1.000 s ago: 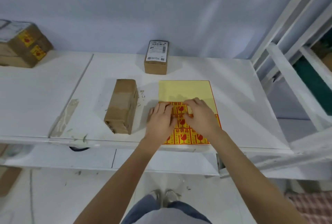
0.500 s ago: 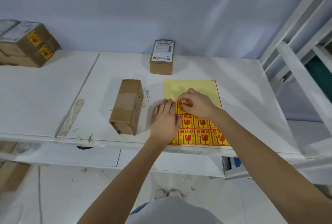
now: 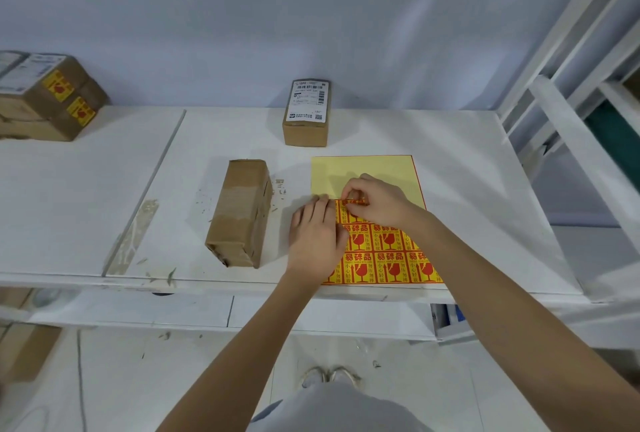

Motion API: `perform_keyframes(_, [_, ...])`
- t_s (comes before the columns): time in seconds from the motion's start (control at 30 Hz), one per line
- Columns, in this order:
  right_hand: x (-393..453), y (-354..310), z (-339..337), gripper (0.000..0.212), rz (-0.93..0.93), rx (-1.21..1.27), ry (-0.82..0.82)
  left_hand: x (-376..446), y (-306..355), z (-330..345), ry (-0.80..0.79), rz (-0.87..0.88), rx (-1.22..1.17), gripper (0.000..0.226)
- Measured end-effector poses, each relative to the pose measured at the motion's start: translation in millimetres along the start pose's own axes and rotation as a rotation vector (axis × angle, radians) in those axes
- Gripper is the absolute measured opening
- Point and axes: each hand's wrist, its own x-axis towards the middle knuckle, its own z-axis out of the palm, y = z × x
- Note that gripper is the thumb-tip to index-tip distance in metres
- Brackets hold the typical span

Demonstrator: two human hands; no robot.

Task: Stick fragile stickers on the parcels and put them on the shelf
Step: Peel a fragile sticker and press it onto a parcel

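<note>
On the white desk [image 3: 467,189] lies a yellow sticker sheet [image 3: 367,171], its far half already bare backing and its near half filled with red-and-yellow fragile stickers. The left hand [image 3: 313,241] lies flat on the sheet's left edge, fingers [image 3: 320,211] straight and together, pressing it to the desk. The right hand [image 3: 375,201] is curled at the top row of stickers, thumb and forefinger pinching the upper edge of one fragile sticker [image 3: 355,203] — that edge looks lifted off the backing.

Just left of the sheet, apart from the hands, a long brown parcel [image 3: 240,211] lies flat with tape across its top. Behind the sheet, near the wall, stands a smaller parcel with a shipping label [image 3: 306,112] on top. Far to the left, on the adjoining surface, stacked parcels [image 3: 45,99] carry yellow fragile stickers on their sides. A white shelf frame [image 3: 561,109] rises at the right — its contents cannot be made out.
</note>
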Motion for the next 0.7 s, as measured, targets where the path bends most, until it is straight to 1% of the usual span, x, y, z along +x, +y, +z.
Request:
perform_keyframes(0.2, [0.1,1.3,1.8,0.023,0.007,-0.005,0.011,0.5,-0.1,1.9,0.010,0.003,-0.002,0.046])
perform_keyframes(0.33, [-2.1,2.4,3.0,0.018,0.006,0.034,0.040,0.3,-0.2,2.1,0.020,0.003,-0.008,0.046])
perform_keyframes(0.57, [-1.1,1.3,2.2,0.015,0.004,0.003,0.031,0.0,0.1,1.0,0.013,0.009,-0.023,0.046])
perform_keyframes(0.7, [-1.5,1.5,2.8,0.022,0.006,0.004,0.033,-0.2,0.2,0.9,0.019,0.012,-0.018,0.046])
